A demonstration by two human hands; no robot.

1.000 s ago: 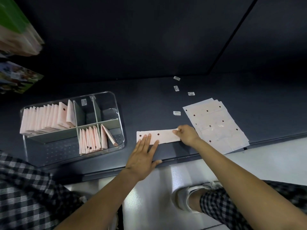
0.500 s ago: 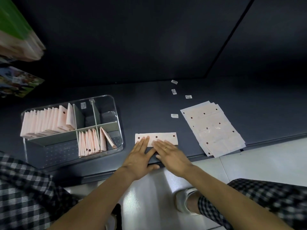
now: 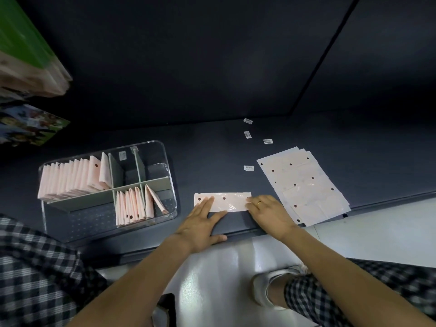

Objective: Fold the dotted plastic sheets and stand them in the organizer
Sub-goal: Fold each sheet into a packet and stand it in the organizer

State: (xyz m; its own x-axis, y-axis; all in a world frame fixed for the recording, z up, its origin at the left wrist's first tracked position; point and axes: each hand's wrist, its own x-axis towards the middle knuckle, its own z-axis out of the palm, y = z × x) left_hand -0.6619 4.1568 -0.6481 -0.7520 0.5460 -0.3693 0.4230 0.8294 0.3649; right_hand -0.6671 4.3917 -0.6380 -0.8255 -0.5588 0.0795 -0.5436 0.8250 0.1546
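Folded strip [image 3: 223,201] lies flat near the front edge of the dark shelf [image 3: 212,149], between the organizer [image 3: 168,185] on the left and the stack of unfolded dotted sheets [image 3: 304,185] on the right. It reads as one sheet folded lengthwise, dots showing along it.

Left hand [image 3: 200,223]: released, fingers straight, tips pressing the strip's left end. Right hand [image 3: 266,212]: fingers extended flat on the right end, holding nothing; ring on one finger.

Step in hand looks like setting the crease. To do it well: keep one end pinned, run the other hand's fingers along the fold line, keep edges lined up before the next fold; the plastic is glossy and likely to spring back or slide.

Organizer: far-left compartment is packed with upright folded sheets [image 3: 70,178], near-middle one is partly filled [image 3: 134,204], with the last pieces leaning.

Hard to tell: how many layers the strip has, whether the right fingertips curl under its edge, and the sheet count in the stack. Small labels [image 3: 247,134] further back are unreadable. Items at far left are blurred and cropped.
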